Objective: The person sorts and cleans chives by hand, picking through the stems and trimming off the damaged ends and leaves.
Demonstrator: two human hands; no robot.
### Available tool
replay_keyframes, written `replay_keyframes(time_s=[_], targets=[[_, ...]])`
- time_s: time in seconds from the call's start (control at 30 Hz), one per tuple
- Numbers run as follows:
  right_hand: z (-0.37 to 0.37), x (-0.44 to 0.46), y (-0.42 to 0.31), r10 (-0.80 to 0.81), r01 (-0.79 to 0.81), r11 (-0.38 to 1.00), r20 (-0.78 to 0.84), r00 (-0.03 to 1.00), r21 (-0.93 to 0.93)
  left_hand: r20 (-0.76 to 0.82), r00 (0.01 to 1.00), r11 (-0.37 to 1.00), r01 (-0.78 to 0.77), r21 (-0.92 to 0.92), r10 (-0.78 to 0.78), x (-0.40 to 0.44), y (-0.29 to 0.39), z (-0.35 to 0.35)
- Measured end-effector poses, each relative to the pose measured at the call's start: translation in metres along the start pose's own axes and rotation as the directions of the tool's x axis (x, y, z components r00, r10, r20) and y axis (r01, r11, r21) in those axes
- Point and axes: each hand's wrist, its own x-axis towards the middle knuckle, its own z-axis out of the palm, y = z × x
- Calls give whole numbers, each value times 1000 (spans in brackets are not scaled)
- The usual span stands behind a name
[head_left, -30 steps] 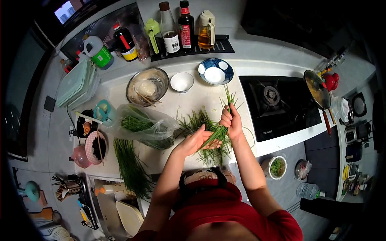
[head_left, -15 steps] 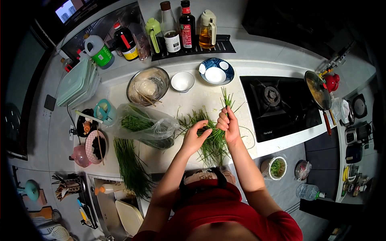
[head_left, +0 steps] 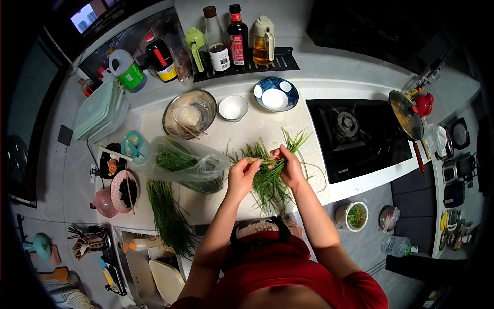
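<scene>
Over the counter, my right hand (head_left: 289, 167) is closed round a bunch of green stalks (head_left: 294, 141) whose ends fan out above the fist. My left hand (head_left: 244, 175), just to its left, pinches a thin piece of green stalk between thumb and fingers. Below and between both hands lies a loose pile of green stalks (head_left: 268, 193). A clear plastic bag (head_left: 203, 167) with more stalks is left of my left hand. Another long bundle (head_left: 165, 213) lies at the counter's left front.
Behind are a metal bowl with dough (head_left: 169, 116), a white bowl (head_left: 233, 108) and a blue patterned bowl (head_left: 276, 94). The black gas stove (head_left: 360, 159) is at right, a bin (head_left: 352, 216) below it. The sink (head_left: 139, 265) lies front left.
My right hand has moved slightly down and left, with the bunch tilting to the right. My left hand rose a little and now pinches a stalk piece close to the right hand.
</scene>
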Motion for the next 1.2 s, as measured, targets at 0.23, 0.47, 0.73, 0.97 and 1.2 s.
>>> replay_keyframes(time_s=[0.23,0.47,0.73,0.97,1.2], targets=[[6,-12,2,69,-63,944,6,998,-323,67,981,854,191,-484,-182,1,8,-8],[12,-18,-4,46,-35,993,91,995,-112,177,920,693,381,-611,-350,2,-8,-16],[1,-11,-20,19,-18,999,30,999,-43,-21,977,977,212,11,-211,1,-28,-45],[-10,4,-1,150,-147,906,24,988,397,-83,995,878,82,472,-48,-2,3,-34],[-8,11,7,4,-49,627,59,998,778,130,991,990,20,141,-39,0,-43,-17]])
